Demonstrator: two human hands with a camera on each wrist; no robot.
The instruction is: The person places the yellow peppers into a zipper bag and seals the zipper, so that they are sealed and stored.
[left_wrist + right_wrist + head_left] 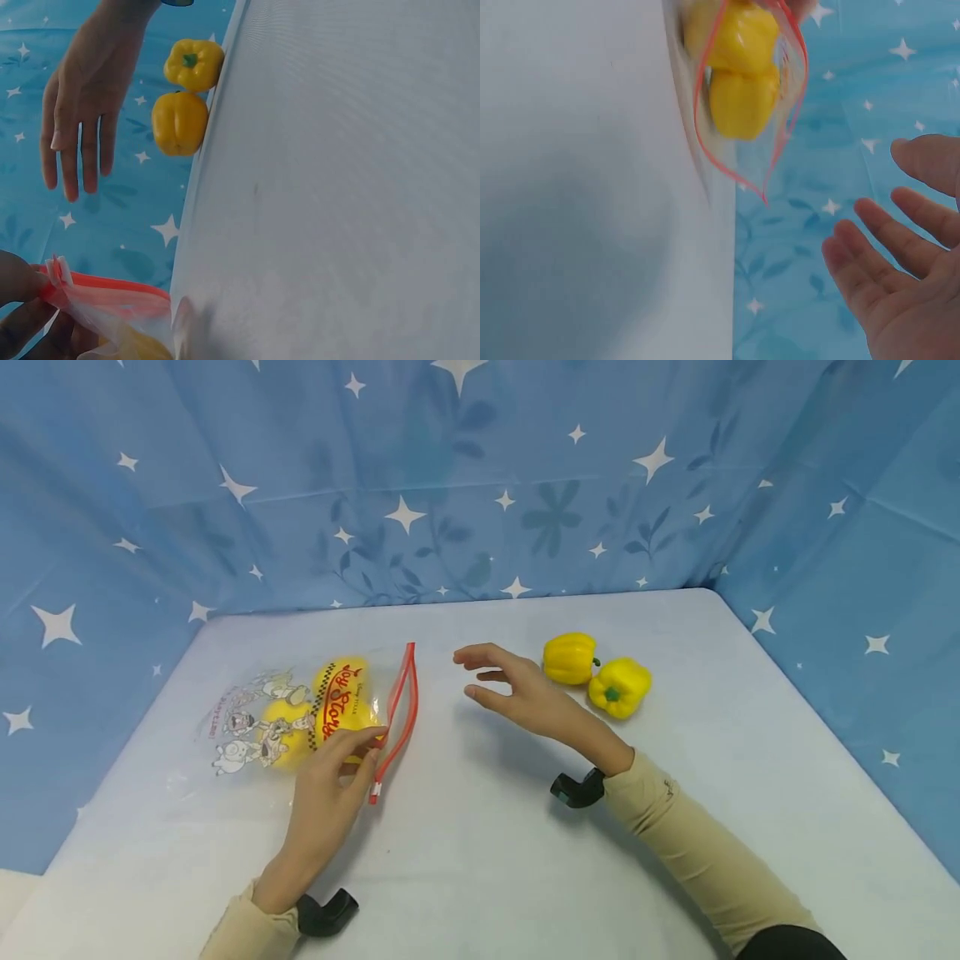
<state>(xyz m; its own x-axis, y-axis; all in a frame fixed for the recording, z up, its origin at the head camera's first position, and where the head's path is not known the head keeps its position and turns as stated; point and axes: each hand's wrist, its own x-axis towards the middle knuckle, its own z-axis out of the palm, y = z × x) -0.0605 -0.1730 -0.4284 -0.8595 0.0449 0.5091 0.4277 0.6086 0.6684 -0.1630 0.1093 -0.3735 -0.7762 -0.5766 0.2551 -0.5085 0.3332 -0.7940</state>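
Note:
A clear zip bag with printed cartoon figures and a red zip edge lies on the left of the table. Inside it are yellow bell peppers, seen through the open mouth in the right wrist view. My left hand pinches the bag's upper layer at the red edge, holding the mouth apart. To the right of the bag, my right hand is raised over the table, fingers spread and nothing in them. Just beyond it sit two loose yellow bell peppers, one behind the other.
The white table carries these things. Behind and on both sides hangs a blue curtain with white stars and leaf prints. Black wrist-worn devices sit at both wrists, below the hands.

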